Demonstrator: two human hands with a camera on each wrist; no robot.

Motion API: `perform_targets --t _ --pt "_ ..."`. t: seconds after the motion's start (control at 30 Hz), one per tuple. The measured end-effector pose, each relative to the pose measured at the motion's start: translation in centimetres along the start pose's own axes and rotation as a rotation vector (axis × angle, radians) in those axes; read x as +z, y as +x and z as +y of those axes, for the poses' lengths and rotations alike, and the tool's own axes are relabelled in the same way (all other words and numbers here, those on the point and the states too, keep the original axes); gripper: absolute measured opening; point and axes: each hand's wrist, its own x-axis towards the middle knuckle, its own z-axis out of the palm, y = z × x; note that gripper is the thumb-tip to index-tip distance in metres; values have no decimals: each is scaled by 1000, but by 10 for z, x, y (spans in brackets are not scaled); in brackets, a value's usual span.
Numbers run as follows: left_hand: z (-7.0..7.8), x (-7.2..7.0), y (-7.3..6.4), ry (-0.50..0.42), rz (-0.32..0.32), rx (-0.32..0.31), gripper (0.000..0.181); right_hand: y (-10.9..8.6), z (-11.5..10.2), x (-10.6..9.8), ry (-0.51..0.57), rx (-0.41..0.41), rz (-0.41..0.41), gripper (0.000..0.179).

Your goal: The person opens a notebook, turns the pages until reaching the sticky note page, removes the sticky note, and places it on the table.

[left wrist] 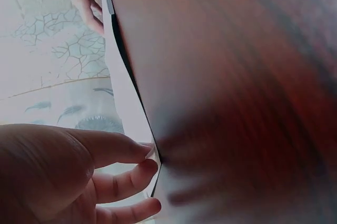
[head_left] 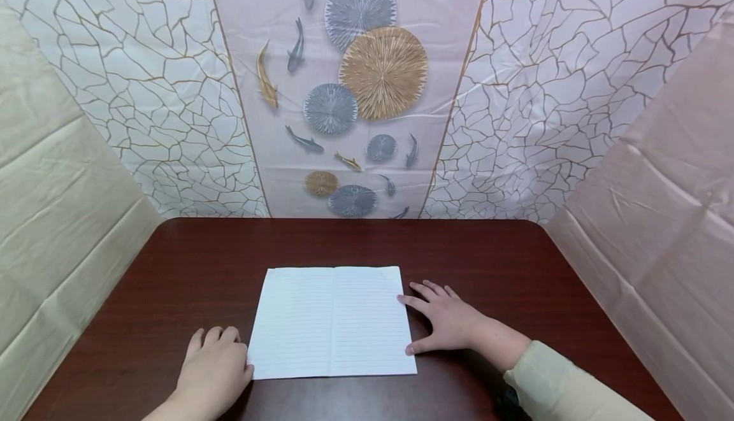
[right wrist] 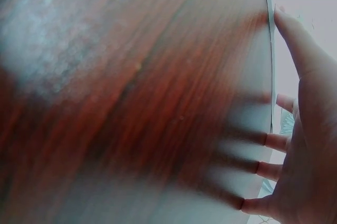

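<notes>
An open notebook (head_left: 295,325) with blank ruled pages lies flat on the table, its centre fold running away from me. At its left edge is my left hand (head_left: 213,370); in the left wrist view the thumb and index finger (left wrist: 142,174) of that hand pinch the paper's edge. My right hand (head_left: 450,321) is spread at the right edge. Its thumb tip rests on the lower right margin and the index fingertip touches the edge higher up, while the other fingers reach onto the table. In the right wrist view the right fingers (right wrist: 268,171) are straight and apart.
The dark red-brown table (head_left: 201,281) has rounded far corners. A patterned cloth backdrop (head_left: 355,121) with fish and round shapes hangs behind it. Pale cloth walls (head_left: 659,198) slope along both sides. Something small and black (head_left: 507,402) shows under the right sleeve (head_left: 550,376).
</notes>
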Motion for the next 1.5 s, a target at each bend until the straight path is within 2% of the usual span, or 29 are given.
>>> perform_targets --t 0.17,0.37,0.53,0.7,0.8,0.9,1.0,1.2,1.3,1.5 --pt "2 -1 3 -14 20 -7 17 -1 1 0 9 -2 5 102" --pt "10 0 9 -25 67 54 25 -1 1 1 8 0 5 102" --pt "24 -4 19 -46 108 79 20 -1 1 1 8 -3 1 101" --pt "42 -6 32 -61 144 133 31 -1 0 0 5 -5 -1 101" --pt "52 -3 41 -86 143 183 40 -2 0 -1 1 -9 1 101" --pt "60 1 48 -120 102 225 54 -2 0 -1 -1 -12 2 100" --pt "67 5 54 -147 24 241 68 -3 0 0 -2 -16 3 100" --pt "77 10 57 -197 -148 268 77 -3 0 1 -8 -11 0 100" --pt "81 10 56 -224 -187 269 77 -3 1 2 -1 -7 2 100" --pt "80 10 55 -250 -215 245 78 -3 0 2 3 -4 -6 101"
